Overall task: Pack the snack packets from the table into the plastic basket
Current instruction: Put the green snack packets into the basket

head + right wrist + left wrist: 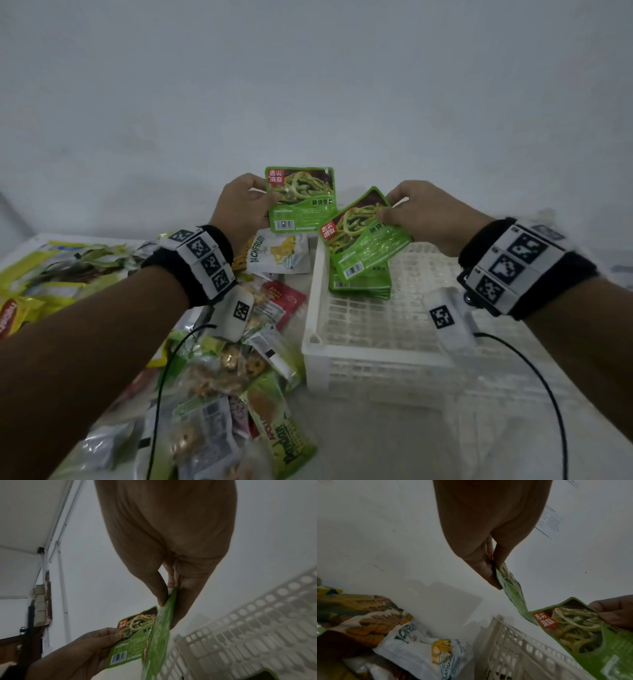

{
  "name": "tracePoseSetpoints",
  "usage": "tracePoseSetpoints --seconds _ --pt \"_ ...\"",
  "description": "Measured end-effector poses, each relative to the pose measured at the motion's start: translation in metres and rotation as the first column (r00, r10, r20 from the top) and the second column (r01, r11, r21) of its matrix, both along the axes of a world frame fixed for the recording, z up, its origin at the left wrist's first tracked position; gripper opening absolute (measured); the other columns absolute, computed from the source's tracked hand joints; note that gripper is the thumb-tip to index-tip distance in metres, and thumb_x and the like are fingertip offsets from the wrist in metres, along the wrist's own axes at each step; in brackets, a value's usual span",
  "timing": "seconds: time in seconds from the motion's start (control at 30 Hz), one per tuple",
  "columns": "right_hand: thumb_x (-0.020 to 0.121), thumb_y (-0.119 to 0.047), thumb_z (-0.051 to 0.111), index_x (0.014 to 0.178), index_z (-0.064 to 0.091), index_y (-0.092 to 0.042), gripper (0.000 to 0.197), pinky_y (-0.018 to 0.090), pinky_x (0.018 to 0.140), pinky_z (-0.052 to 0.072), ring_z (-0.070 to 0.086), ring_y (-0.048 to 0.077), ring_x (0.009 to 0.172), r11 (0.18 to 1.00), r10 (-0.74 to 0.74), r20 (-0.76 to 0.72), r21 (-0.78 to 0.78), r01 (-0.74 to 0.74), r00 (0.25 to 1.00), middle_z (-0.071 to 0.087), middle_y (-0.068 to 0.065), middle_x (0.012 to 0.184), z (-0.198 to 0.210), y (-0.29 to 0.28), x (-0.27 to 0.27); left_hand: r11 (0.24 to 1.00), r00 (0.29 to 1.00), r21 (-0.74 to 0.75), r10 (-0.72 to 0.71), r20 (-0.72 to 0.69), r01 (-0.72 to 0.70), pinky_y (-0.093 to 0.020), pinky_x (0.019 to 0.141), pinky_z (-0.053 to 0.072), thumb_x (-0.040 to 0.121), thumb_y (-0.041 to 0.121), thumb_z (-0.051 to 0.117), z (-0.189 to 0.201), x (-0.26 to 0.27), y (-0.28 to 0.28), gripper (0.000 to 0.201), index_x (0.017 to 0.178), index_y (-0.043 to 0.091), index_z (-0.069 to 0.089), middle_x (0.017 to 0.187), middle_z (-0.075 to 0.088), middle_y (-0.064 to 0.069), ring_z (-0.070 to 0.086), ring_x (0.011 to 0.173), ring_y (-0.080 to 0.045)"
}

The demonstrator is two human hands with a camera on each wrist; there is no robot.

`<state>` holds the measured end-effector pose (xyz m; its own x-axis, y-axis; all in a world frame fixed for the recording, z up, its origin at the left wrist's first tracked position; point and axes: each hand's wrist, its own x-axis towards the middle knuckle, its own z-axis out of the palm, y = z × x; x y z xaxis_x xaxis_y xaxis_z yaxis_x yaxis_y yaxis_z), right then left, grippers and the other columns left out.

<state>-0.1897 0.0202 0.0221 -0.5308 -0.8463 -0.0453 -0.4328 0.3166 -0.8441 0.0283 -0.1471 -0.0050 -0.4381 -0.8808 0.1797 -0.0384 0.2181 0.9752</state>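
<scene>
My left hand [245, 205] pinches a green snack packet [301, 200] upright, above the table just left of the white plastic basket [376, 346]. My right hand [424, 214] pinches a second, identical green packet [364, 240] by its top corner, tilted over the basket's far left corner. A stack of the same green packets [359, 286] lies inside the basket beneath it. The left wrist view shows the thumb and fingers clamped on the first packet [511, 591], with the second packet [583, 635] at the right. In the right wrist view the held packet [161, 635] hangs edge-on.
A heap of mixed snack packets [219, 370] covers the table left of the basket, including a white jackfruit packet [277, 253] and a green pandan packet [284, 435]. Yellow packets [41, 287] lie at the far left. A pale wall [308, 85] stands behind.
</scene>
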Motion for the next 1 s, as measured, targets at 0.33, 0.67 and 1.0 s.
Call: tracePoseSetpoints --seconds 0.33,0.67,1.0 --pt "0.096 -0.011 0.068 0.098 0.057 -0.010 0.011 0.047 0.082 0.057 0.066 0.031 0.084 0.996 -0.017 0.067 0.083 0.012 0.998 0.067 0.018 0.098 -0.010 -0.010 -0.006 0.999 0.999 -0.046 -0.027 0.037 0.028 -0.039 0.067 0.064 0.098 0.004 0.063 -0.003 0.000 -0.008 0.015 0.108 -0.003 0.056 0.090 0.075 -0.016 0.076 0.079 -0.023" --pt "0.096 -0.011 0.069 0.093 0.056 -0.012 0.013 0.053 0.084 0.057 0.065 0.034 0.087 0.990 -0.108 0.043 0.097 0.104 0.993 0.068 0.024 0.108 -0.025 -0.009 -0.024 0.996 0.999 -0.081 -0.021 0.045 0.024 -0.037 0.067 0.064 0.099 0.006 0.063 -0.003 -0.008 -0.016 0.022 0.112 -0.009 0.053 0.096 0.075 -0.020 0.077 0.083 -0.025" --pt "0.098 -0.002 0.063 0.077 0.055 -0.007 0.022 0.059 0.090 0.056 0.066 0.036 0.084 0.986 -0.125 0.089 0.125 0.114 0.988 0.064 0.019 0.087 -0.046 -0.019 -0.025 0.997 0.999 -0.072 0.028 0.046 -0.025 -0.040 0.069 0.064 0.099 0.007 0.063 -0.003 -0.004 -0.023 0.019 0.110 -0.005 0.055 0.092 0.076 -0.015 0.077 0.083 -0.025"
